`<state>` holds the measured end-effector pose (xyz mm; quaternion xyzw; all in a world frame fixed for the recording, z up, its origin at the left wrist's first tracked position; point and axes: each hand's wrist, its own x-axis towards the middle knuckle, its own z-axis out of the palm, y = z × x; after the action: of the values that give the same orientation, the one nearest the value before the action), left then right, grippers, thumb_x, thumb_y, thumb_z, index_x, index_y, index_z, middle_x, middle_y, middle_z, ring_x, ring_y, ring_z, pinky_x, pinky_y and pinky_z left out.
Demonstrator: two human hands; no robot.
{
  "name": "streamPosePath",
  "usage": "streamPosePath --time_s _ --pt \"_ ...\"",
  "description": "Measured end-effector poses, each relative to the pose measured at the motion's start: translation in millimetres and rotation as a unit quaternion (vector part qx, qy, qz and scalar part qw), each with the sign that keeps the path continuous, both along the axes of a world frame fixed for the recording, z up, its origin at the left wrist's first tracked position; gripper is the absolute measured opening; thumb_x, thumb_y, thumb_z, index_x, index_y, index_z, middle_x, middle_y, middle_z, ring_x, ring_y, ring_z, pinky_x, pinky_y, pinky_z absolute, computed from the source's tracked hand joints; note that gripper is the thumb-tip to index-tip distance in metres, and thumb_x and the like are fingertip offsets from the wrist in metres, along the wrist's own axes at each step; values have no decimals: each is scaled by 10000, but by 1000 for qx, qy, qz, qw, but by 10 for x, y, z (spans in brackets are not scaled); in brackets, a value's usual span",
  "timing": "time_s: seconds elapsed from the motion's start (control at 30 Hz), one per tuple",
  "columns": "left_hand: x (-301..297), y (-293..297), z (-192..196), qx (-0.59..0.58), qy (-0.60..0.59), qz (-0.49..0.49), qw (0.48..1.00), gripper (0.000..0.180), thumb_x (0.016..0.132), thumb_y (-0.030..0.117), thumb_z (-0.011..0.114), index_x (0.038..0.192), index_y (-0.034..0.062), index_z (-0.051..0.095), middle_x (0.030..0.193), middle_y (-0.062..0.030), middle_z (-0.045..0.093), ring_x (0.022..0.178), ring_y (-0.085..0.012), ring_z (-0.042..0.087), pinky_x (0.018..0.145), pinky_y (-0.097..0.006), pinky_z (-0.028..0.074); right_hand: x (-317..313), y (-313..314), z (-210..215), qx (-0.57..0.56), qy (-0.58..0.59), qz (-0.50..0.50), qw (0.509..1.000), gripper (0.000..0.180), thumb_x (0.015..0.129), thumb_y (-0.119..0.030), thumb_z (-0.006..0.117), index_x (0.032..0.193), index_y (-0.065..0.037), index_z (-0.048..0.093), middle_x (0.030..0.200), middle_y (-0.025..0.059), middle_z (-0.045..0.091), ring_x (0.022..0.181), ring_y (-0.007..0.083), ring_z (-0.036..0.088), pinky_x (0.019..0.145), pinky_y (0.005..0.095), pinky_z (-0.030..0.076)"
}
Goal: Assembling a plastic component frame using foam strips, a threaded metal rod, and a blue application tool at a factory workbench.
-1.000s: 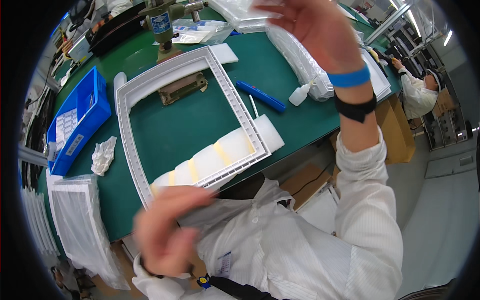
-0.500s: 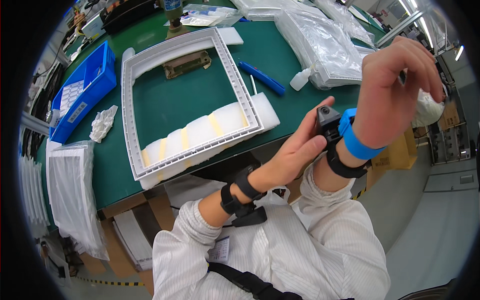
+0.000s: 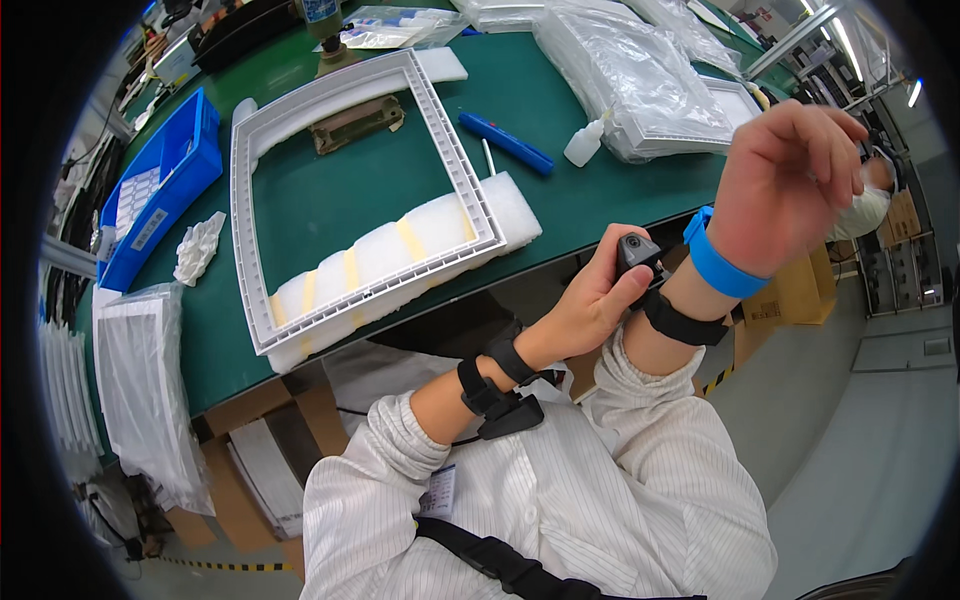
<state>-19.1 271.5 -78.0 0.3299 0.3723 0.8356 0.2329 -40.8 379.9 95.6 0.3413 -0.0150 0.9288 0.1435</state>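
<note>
My left hand [image 3: 590, 300] grips a small black device [image 3: 637, 252] strapped to my right wrist, just below a blue wristband [image 3: 722, 268]. My right hand [image 3: 785, 180] is raised off the table's right edge, its fingers loosely curled and holding nothing. A similar black strap device [image 3: 500, 405] sits on my left wrist. Both hands are away from the large white rectangular frame [image 3: 455, 170], which lies on the green table [image 3: 330, 200] over white foam blocks [image 3: 400, 250].
A blue pen-like tool [image 3: 507, 143] and a small white bottle [image 3: 585, 145] lie right of the frame. Bagged white frames [image 3: 640, 85] sit at the back right, a blue bin [image 3: 165, 190] at the left, more bagged parts [image 3: 140, 380] lower left. Another person [image 3: 870, 200] works beyond my right hand.
My left hand came up from my lap to my right wrist and took hold of the black device there. My right arm dropped from over the table to its right side.
</note>
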Motion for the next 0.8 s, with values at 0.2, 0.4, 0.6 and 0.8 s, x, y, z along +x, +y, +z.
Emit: streamPosePath --time_s 0.2,0.4,0.6,0.8 --pt "-9 45 72 -32 30 -21 999 323 1037 307 480 1242 62 429 996 -27 474 934 -109 437 897 -256 396 227 -262 -51 177 51 -445 876 133 1003 -108 455 952 -84 575 584 -38 585 498 56 547 594 230 430" --pt "165 110 -129 40 -66 -149 986 379 1051 394 419 1232 62 446 1111 -35 499 1050 -116 464 981 -273 371 290 -463 -239 -55 88 130 986 172 1041 -177 432 1006 -85 573 652 15 640 522 119 566 581 232 455" --pt "304 -522 -393 -184 16 -101 978 500 1023 280 472 1419 -12 380 1281 -143 537 1190 -199 520 1021 -329 403 253 -263 -771 298 -93 -202 928 263 1049 -212 372 981 -33 552 607 26 529 484 111 488 502 278 368" --pt "78 -1914 125 -277 251 -175 911 360 945 193 605 1255 11 595 1167 -161 640 1056 -335 616 929 -394 493 -5 -91 -1364 639 -279 -323 640 127 959 -71 546 996 15 633 753 60 631 663 124 597 593 232 453"
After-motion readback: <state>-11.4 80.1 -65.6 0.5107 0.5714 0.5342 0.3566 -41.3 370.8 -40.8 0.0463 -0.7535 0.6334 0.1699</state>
